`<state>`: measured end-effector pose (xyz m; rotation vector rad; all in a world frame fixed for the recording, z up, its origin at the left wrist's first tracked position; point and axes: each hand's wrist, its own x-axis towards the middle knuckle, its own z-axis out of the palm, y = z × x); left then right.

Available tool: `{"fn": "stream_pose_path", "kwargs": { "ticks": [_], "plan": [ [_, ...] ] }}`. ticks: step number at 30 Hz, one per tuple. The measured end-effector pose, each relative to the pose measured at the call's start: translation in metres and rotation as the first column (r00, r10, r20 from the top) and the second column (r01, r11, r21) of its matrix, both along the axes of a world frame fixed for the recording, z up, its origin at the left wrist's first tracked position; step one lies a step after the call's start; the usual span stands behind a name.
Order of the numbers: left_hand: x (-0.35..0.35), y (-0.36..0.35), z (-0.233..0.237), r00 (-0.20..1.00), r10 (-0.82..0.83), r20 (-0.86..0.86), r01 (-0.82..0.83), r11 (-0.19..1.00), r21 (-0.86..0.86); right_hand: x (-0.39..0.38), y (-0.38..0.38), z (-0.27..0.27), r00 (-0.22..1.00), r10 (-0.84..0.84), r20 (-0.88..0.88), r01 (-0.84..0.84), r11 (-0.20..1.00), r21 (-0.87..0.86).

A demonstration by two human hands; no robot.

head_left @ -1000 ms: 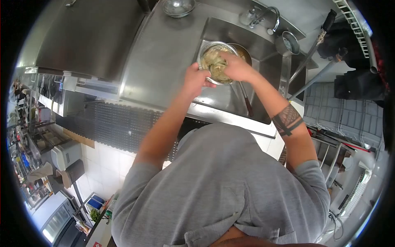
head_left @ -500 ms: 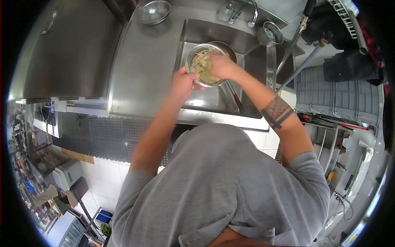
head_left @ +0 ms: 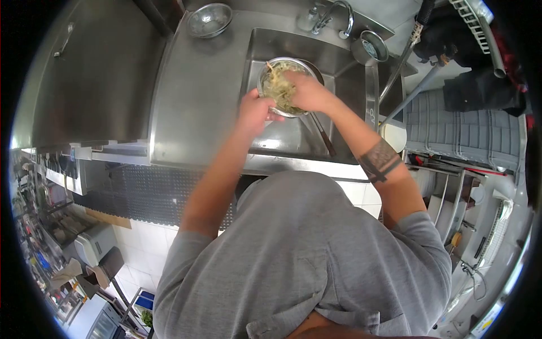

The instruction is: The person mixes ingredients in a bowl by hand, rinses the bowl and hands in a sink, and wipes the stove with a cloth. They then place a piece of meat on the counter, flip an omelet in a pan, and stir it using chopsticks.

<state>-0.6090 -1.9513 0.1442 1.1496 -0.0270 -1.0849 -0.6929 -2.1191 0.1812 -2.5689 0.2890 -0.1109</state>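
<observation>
My left hand (head_left: 259, 112) grips the near left side of a round metal bowl (head_left: 260, 83), thumb by the rim, holding it over the sink. Inside the bowl lies a pale green, shredded mix (head_left: 278, 90) that looks like vegetables, with an orange strip near the far rim. My right hand (head_left: 310, 93) reaches into the bowl from the right, touching the mix. Its fingers are blurred and partly sunk in the food, so their grip is hidden. A pan with a brown handle (head_left: 326, 141) rests in the sink beneath the bowl, which covers most of it.
The steel sink (head_left: 344, 121) has a tap (head_left: 344, 28) and a soap bottle (head_left: 308, 21) behind it. A metal strainer bowl (head_left: 209, 20) stands on the counter (head_left: 195, 101) at the far left. A metal pot (head_left: 370, 48) sits at the sink's right corner, beside leaning poles (head_left: 409, 93).
The bowl has shifted slightly to the right, and both hands have moved with it. The shredded mix is rearranged under my right hand, with an orange strip now showing by the far rim.
</observation>
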Motion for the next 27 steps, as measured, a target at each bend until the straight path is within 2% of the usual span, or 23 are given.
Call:
{"fn": "stream_pose_path", "kwargs": {
  "ticks": [1, 2, 4, 5, 7, 8, 9, 10, 11, 13, 14, 15, 16, 17, 18, 20, 21, 23, 24, 25, 26, 27],
  "plan": [
    [0.002, 0.002, -0.001, 1.000, 0.029, -0.009, -0.029, 1.000, -0.002, -0.001, -0.013, 0.005, 0.980, 0.111, -0.164, -0.102, 0.993, 0.060],
    [0.004, 0.004, 0.000, 0.998, 0.055, -0.017, -0.055, 0.998, -0.002, -0.001, -0.009, 0.014, 0.979, 0.116, -0.168, -0.107, 0.992, 0.060],
    [0.009, 0.008, 0.004, 1.000, -0.004, -0.011, 0.003, 1.000, -0.014, -0.007, 0.004, 0.025, 0.989, 0.123, -0.080, -0.139, 0.961, -0.238],
    [0.010, 0.008, 0.005, 0.998, -0.064, -0.001, 0.064, 0.998, -0.028, -0.003, 0.003, 0.023, 0.990, 0.116, -0.078, -0.132, 0.962, -0.240],
    [0.006, 0.006, 0.003, 0.992, -0.124, 0.020, 0.125, 0.992, -0.025, 0.010, -0.003, 0.013, 0.934, 0.107, -0.342, -0.148, 0.984, -0.097],
    [0.004, 0.005, 0.000, 0.984, -0.175, 0.040, 0.176, 0.984, -0.019, 0.013, -0.007, 0.010, 0.934, 0.105, -0.341, -0.147, 0.984, -0.099],
    [0.002, 0.003, -0.002, 0.984, -0.173, 0.044, 0.174, 0.985, -0.021, 0.017, -0.010, 0.007, 0.922, 0.020, -0.386, -0.064, 0.993, -0.103],
    [-0.003, 0.001, -0.005, 0.995, -0.095, 0.017, 0.095, 0.995, -0.032, 0.019, -0.011, 0.003, 0.900, -0.062, -0.432, 0.017, 0.994, -0.108],
    [-0.006, -0.001, -0.008, 1.000, -0.016, -0.011, 0.016, 0.999, -0.039, 0.014, -0.005, -0.005, 0.900, -0.059, -0.431, 0.014, 0.994, -0.107],
    [-0.005, -0.005, -0.013, 0.999, 0.033, 0.012, -0.033, 0.998, -0.047, 0.002, 0.009, -0.017, 0.989, -0.131, -0.075, 0.117, 0.979, -0.168],
    [-0.004, -0.006, -0.015, 0.997, 0.075, 0.031, -0.074, 0.996, -0.053, 0.002, 0.008, -0.006, 0.989, -0.125, -0.077, 0.110, 0.980, -0.166],
    [-0.001, -0.004, -0.014, 0.996, 0.080, 0.029, -0.079, 0.996, -0.051, 0.001, 0.005, 0.016, 0.983, 0.004, -0.186, -0.017, 0.998, -0.064],
    [0.004, -0.001, -0.013, 0.999, 0.009, 0.054, -0.008, 0.999, -0.034, -0.001, 0.002, 0.027, 0.951, 0.137, -0.278, -0.128, 0.990, 0.051],
    [0.008, 0.003, -0.009, 0.995, -0.068, 0.078, 0.069, 0.997, -0.014, -0.002, 0.000, 0.030, 0.953, 0.247, -0.176, -0.251, 0.968, -0.001],
    [0.011, 0.004, -0.005, 0.994, -0.078, 0.080, 0.079, 0.997, -0.011, 0.000, -0.003, 0.033, 0.955, 0.239, -0.174, -0.242, 0.970, 0.001],
    [0.013, 0.005, 0.002, 0.965, -0.187, 0.186, 0.189, 0.982, 0.011, 0.002, -0.009, 0.041, 0.831, 0.544, -0.117, -0.554, 0.789, -0.265],
    [0.016, 0.004, 0.000, 0.962, -0.197, 0.189, 0.199, 0.980, 0.011, 0.002, -0.012, 0.033, 0.837, 0.535, -0.115, -0.545, 0.795, -0.267],
    [0.022, 0.002, -0.005, 0.967, -0.198, 0.162, 0.199, 0.980, 0.005, 0.000, -0.016, 0.005, 0.930, 0.337, -0.149, -0.367, 0.885, -0.287],
    [0.020, 0.000, -0.007, 0.966, -0.200, 0.167, 0.202, 0.979, 0.003, 0.000, -0.013, -0.006, 0.931, 0.335, -0.145, -0.363, 0.885, -0.291],
    [0.016, -0.002, -0.010, 0.979, -0.168, 0.119, 0.169, 0.986, -0.005, 0.000, -0.008, -0.019, 0.982, 0.121, -0.149, -0.148, 0.970, -0.193],
    [0.011, -0.004, -0.011, 0.989, -0.133, 0.070, 0.134, 0.991, -0.013, 0.004, -0.002, -0.024, 0.980, -0.095, -0.174, 0.079, 0.992, -0.096],
    [0.004, -0.007, -0.011, 0.989, -0.128, 0.073, 0.129, 0.991, -0.017, 0.012, 0.005, -0.019, 0.930, -0.210, -0.303, 0.224, 0.975, 0.011]
  ]
}}
